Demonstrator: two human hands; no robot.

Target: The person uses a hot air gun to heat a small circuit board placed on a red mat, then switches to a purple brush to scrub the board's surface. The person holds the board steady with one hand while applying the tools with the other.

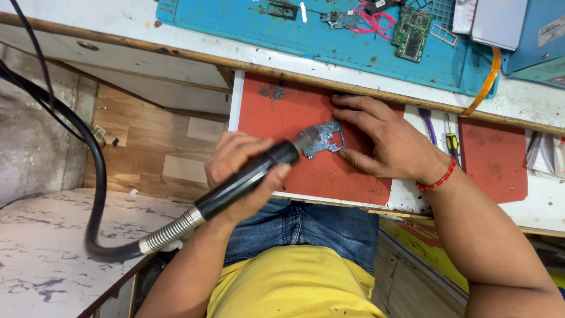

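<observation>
The red mat (pixel 276 118) lies on a pull-out shelf below the desk (pixel 135 23) edge, with bare mat left of the work. The left hand (pixel 238 171) grips a black rotary handpiece (pixel 247 179), whose tip meets a bluish circuit board (pixel 323 138); the contact point is blurred. The right hand (pixel 388 141) lies flat, fingers spread, pinning the board's right side and hiding its edge.

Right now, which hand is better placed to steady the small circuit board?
The right hand: it lies flat on the red mat with fingers beside the circuit board, while the left hand holds the black hot-air handpiece.
</observation>
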